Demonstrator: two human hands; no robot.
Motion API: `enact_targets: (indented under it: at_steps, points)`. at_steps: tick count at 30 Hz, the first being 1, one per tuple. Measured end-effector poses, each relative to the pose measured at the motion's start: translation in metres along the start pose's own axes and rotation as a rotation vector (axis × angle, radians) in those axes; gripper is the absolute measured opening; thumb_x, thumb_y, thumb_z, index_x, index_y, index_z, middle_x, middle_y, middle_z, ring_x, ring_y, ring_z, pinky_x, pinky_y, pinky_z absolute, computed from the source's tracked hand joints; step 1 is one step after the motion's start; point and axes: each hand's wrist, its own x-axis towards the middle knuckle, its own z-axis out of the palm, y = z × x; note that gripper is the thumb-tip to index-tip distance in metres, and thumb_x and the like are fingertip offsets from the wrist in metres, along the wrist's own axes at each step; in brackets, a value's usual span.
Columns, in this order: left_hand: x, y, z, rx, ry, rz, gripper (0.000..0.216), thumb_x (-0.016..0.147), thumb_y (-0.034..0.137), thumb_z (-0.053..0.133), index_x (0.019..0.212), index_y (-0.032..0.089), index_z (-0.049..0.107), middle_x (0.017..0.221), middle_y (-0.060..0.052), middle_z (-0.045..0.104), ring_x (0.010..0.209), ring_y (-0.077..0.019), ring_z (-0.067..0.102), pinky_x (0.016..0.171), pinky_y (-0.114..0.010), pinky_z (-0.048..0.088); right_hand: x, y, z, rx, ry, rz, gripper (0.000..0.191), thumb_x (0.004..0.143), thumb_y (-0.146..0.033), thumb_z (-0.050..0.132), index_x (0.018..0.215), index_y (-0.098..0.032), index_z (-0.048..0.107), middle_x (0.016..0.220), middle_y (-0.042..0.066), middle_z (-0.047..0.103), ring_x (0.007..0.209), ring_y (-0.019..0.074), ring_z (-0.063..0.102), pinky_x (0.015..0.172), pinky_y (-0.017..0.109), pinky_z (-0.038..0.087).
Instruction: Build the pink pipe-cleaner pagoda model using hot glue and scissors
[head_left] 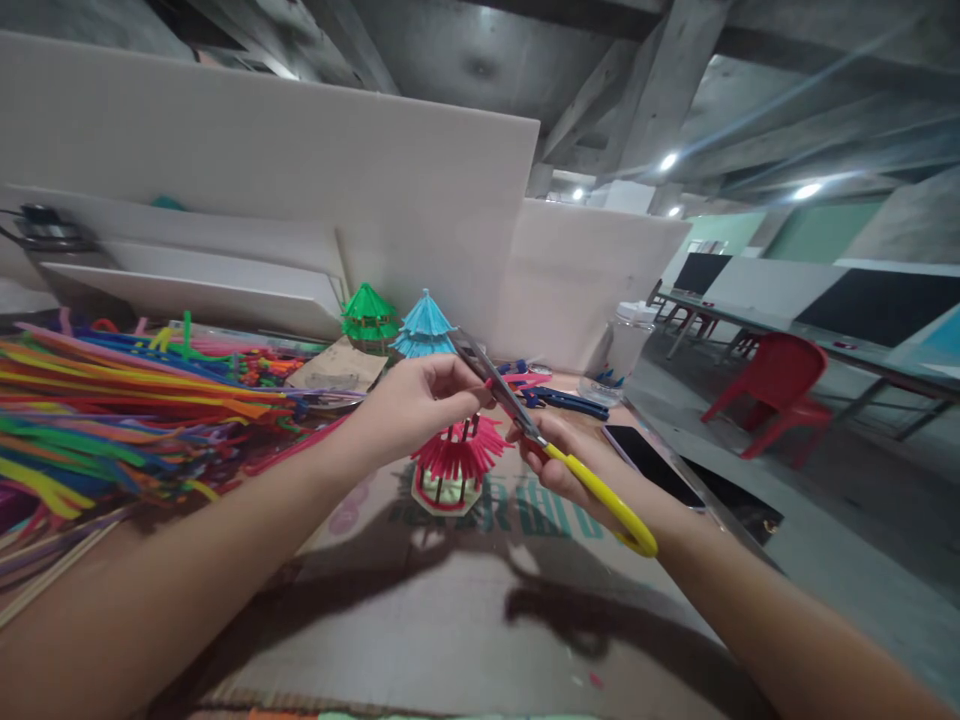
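Thumb and forefinger of my left hand [424, 405] pinch a pink pipe cleaner [529, 379] just above a small pink pagoda model [463, 452]. That model stands upright on a pale base, its upper part hidden behind my left hand. My right hand [559, 465] grips a pair of scissors [592, 485] with yellow handles. The metal blades point up and to the left, crossing right beside my left fingertips and the pink pipe cleaner. Whether the blades touch the pipe cleaner I cannot tell.
Behind stand a green pagoda [367, 318] and a blue pagoda [425, 325]. Bundles of coloured pipe cleaners [135, 390] cover the left. At right are dark-blue pliers [570, 402], a clear jar [622, 350] and a phone [651, 465]. Cardboard [420, 620] covers the tabletop.
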Motion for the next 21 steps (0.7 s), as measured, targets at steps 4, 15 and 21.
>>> enact_targets:
  at_steps: [4, 15, 21]
  points:
    - [-0.001, 0.002, -0.001, 0.033, 0.003, 0.009, 0.016, 0.075, 0.033, 0.075, 0.075, 0.019, 0.069, 0.08, -0.004, 0.079, 0.075, -0.0176, 0.071, 0.072, -0.03, 0.053, 0.003, 0.0, 0.002, 0.014, 0.033, 0.004, 0.071, 0.087, -0.087, 0.059, 0.117, -0.023, 0.062, 0.101, 0.003, 0.053, 0.085, 0.0172, 0.047, 0.072, 0.029, 0.042]
    - [0.002, 0.0, -0.01, 0.195, 0.094, 0.051, 0.03, 0.083, 0.048, 0.078, 0.081, 0.018, 0.072, 0.079, -0.004, 0.075, 0.07, -0.0164, 0.066, 0.065, -0.027, 0.049, 0.016, 0.013, -0.008, -0.102, 0.261, 0.201, 0.067, 0.079, -0.082, 0.069, 0.112, -0.024, 0.061, 0.077, -0.004, 0.052, 0.053, 0.0103, 0.039, 0.05, 0.025, 0.032]
    - [0.001, 0.011, -0.027, 0.214, 0.239, 0.072, 0.024, 0.081, 0.04, 0.083, 0.085, 0.019, 0.074, 0.082, -0.003, 0.075, 0.075, -0.0156, 0.068, 0.071, -0.026, 0.053, 0.024, 0.063, -0.042, -0.655, 0.292, 0.368, 0.046, 0.09, -0.061, 0.066, 0.114, -0.022, 0.068, 0.084, 0.001, 0.068, 0.067, 0.0173, 0.06, 0.06, 0.028, 0.041]
